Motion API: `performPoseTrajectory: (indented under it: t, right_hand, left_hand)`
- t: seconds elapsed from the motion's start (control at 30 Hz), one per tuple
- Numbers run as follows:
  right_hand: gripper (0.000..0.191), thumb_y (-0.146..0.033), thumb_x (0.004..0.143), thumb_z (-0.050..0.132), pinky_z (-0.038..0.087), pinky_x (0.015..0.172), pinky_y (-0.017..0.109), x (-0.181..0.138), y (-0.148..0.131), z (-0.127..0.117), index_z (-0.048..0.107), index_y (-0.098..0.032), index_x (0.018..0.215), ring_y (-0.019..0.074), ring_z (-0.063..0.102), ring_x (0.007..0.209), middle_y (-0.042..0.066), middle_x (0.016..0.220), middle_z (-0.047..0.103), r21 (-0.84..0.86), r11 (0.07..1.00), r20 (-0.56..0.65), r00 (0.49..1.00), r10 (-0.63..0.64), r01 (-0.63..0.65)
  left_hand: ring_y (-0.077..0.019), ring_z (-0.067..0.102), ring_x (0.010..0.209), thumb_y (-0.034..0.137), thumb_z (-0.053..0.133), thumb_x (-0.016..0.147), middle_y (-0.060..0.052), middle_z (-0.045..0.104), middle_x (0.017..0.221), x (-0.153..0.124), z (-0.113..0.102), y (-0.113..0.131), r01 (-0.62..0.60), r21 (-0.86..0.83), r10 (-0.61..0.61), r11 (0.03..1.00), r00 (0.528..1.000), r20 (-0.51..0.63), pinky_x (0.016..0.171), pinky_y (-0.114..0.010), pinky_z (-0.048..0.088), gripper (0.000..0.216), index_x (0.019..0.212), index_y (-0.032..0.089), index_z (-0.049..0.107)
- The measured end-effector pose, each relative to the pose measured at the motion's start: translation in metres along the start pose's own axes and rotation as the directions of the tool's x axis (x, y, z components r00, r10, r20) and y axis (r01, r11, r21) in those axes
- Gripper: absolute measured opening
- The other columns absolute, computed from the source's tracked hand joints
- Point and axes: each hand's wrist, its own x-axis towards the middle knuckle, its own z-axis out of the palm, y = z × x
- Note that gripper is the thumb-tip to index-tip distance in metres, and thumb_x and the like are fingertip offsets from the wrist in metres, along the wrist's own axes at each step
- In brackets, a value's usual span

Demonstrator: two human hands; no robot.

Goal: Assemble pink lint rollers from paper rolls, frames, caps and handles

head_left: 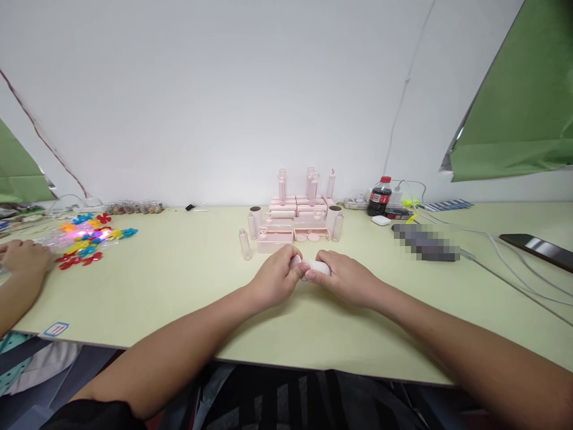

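My left hand [275,278] and my right hand [347,278] meet at the middle of the pale green table [179,286]. Both are closed on a small pale pink bottle [313,267] held sideways between them, the left pinching one end, the right wrapped round the body. Just beyond stands a set of pink containers [298,218]: stacked boxes, tall bottles and clear tubes, with a clear small bottle [245,243] at its left.
Another person's hand [24,257] rests at the far left beside colourful plastic pieces [89,239]. A cola bottle [379,197], a power strip, white cables [501,257] and a dark phone [537,249] lie at the right. Green sheets hang at both sides.
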Motion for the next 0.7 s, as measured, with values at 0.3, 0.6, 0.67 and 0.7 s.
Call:
performPoseTrajectory:
  t: [0.3, 0.6, 0.67, 0.7]
  right_hand:
    - [0.045, -0.064, 0.083, 0.054, 0.035, 0.055, 0.027, 0.002, 0.005, 0.014, 0.055, -0.019, 0.083, 0.0191, 0.056, 0.066, 0.004, 0.078, 0.065, 0.254, 0.967, 0.051, 0.999, -0.009, -0.005]
    - [0.042, -0.060, 0.082, 0.058, 0.040, 0.063, 0.029, -0.002, 0.000, 0.018, 0.061, -0.018, 0.086, 0.0200, 0.056, 0.073, 0.004, 0.081, 0.066, 0.393, 0.917, 0.006, 0.997, -0.070, 0.062]
    - [0.043, -0.060, 0.082, 0.059, 0.039, 0.062, 0.028, -0.003, 0.000, 0.016, 0.059, -0.018, 0.085, 0.0190, 0.055, 0.072, 0.003, 0.080, 0.064, 0.396, 0.917, 0.015, 0.998, -0.063, 0.052]
    - [0.043, -0.060, 0.081, 0.060, 0.038, 0.062, 0.028, -0.003, 0.000, 0.016, 0.059, -0.018, 0.085, 0.0184, 0.054, 0.071, 0.003, 0.079, 0.063, 0.397, 0.916, 0.020, 0.998, -0.060, 0.047]
  left_hand:
    - [-0.0164, 0.052, 0.075, 0.059, 0.037, 0.093, -0.001, 0.054, 0.082, 0.009, -0.007, -0.018, 0.104, -0.193, -0.105, 0.976, 0.994, 0.003, 0.065, -0.028, 0.041, 0.042, 0.097, 0.020, 0.053]
    - [-0.0143, 0.049, 0.064, 0.063, 0.059, 0.079, 0.003, 0.051, 0.075, 0.005, -0.005, -0.011, 0.221, -0.196, -0.219, 0.955, 0.975, 0.034, 0.058, -0.026, 0.037, 0.055, 0.113, 0.021, 0.047]
    - [-0.0132, 0.048, 0.062, 0.060, 0.061, 0.080, 0.003, 0.050, 0.073, 0.004, -0.006, -0.010, 0.187, -0.206, -0.187, 0.961, 0.982, 0.018, 0.057, -0.026, 0.036, 0.053, 0.112, 0.022, 0.046]
    - [-0.0129, 0.048, 0.061, 0.059, 0.061, 0.080, 0.004, 0.050, 0.072, 0.004, -0.006, -0.010, 0.173, -0.211, -0.174, 0.962, 0.985, 0.016, 0.057, -0.025, 0.035, 0.053, 0.113, 0.022, 0.046]
